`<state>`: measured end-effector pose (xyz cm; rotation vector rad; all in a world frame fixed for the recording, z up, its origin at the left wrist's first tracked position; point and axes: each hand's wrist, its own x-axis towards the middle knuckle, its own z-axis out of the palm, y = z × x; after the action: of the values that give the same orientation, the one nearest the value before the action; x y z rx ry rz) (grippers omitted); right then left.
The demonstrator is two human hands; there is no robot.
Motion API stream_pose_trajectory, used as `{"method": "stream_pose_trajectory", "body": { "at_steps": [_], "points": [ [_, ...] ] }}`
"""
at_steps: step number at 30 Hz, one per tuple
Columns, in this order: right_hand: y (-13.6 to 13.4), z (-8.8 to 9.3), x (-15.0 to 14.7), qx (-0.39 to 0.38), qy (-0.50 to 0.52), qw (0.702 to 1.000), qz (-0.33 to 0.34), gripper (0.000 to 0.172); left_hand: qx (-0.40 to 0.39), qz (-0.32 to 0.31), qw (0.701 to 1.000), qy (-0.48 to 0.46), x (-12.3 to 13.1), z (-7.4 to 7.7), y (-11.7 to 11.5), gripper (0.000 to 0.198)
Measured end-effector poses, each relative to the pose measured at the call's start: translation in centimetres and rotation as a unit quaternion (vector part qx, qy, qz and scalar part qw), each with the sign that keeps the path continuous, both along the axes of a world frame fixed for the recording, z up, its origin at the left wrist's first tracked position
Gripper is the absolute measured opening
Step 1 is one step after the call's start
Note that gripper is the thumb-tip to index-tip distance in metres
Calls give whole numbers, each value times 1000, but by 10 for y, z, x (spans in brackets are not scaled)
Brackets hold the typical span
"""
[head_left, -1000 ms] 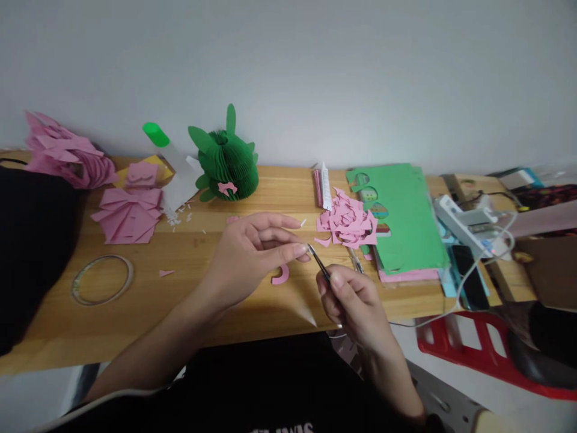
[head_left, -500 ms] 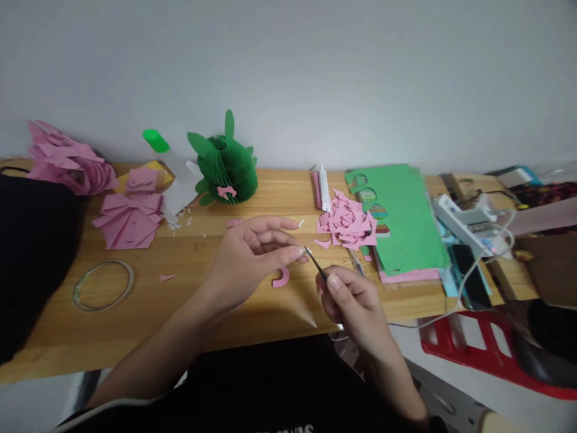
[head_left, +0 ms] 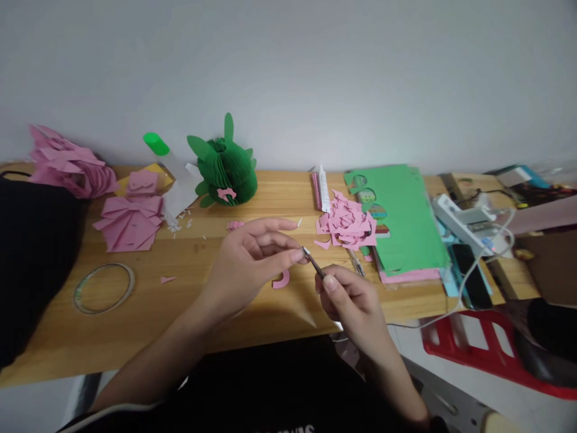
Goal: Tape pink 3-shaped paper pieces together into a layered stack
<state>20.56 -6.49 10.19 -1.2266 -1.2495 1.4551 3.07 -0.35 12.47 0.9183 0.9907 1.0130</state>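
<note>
My right hand (head_left: 349, 300) is closed around thin metal tweezers (head_left: 314, 263), whose tip points up and left. My left hand (head_left: 252, 261) hovers over the wooden table (head_left: 202, 313). Its thumb and forefinger are pinched together right at the tweezer tip, and what they hold is too small to make out. A pink curved paper piece (head_left: 281, 280) lies on the table just under both hands. A heap of pink paper scraps (head_left: 347, 224) sits to the right of my left hand.
A green honeycomb paper cactus (head_left: 225, 165) stands at the back. Folded pink paper (head_left: 130, 216), a green-capped glue stick (head_left: 164, 153) and a tape ring (head_left: 103, 287) lie left. Green sheets (head_left: 401, 210), a power strip (head_left: 460, 219) and a phone (head_left: 471, 270) lie right.
The view has shifted slightly. Both hands stay close together, with the tweezer tip still at my left fingertips.
</note>
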Motion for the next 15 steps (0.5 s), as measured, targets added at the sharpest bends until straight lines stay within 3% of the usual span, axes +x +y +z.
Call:
{"method": "stream_pose_trajectory", "body": {
  "at_steps": [15],
  "points": [
    [1, 9, 6, -23, -15, 999, 40, 35, -46, -73, 996, -36, -6, 0, 4, 34]
  ]
}}
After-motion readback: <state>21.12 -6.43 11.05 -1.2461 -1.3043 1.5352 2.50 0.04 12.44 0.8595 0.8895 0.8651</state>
